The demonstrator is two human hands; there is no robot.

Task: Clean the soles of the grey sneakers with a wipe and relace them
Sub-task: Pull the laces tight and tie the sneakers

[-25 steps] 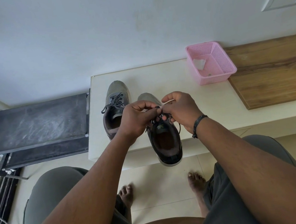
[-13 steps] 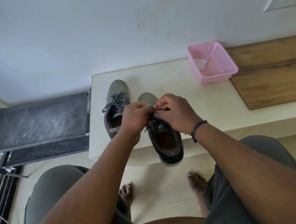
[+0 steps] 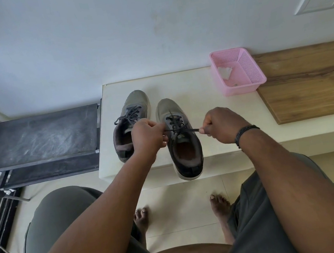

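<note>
Two grey sneakers stand side by side on the white bench [image 3: 217,138], toes toward the wall. The left sneaker [image 3: 132,118] is laced, with a bow on top. The right sneaker [image 3: 180,139] overhangs the bench's front edge with its heel. My left hand [image 3: 147,137] pinches one end of its dark lace [image 3: 184,130] to the left of the shoe. My right hand [image 3: 221,125] pinches the other end to the right. The lace runs taut between both hands across the top eyelets.
A pink mesh basket [image 3: 250,70] holding a crumpled white wipe [image 3: 224,72] sits at the back of the bench. A wooden board [image 3: 311,81] lies to the right. A black shoe rack [image 3: 34,142] stands to the left. My knees and bare feet are below the bench.
My hands were close together over the right sneaker's tongue. They have moved apart, left and right, drawing the lace ends out tight.
</note>
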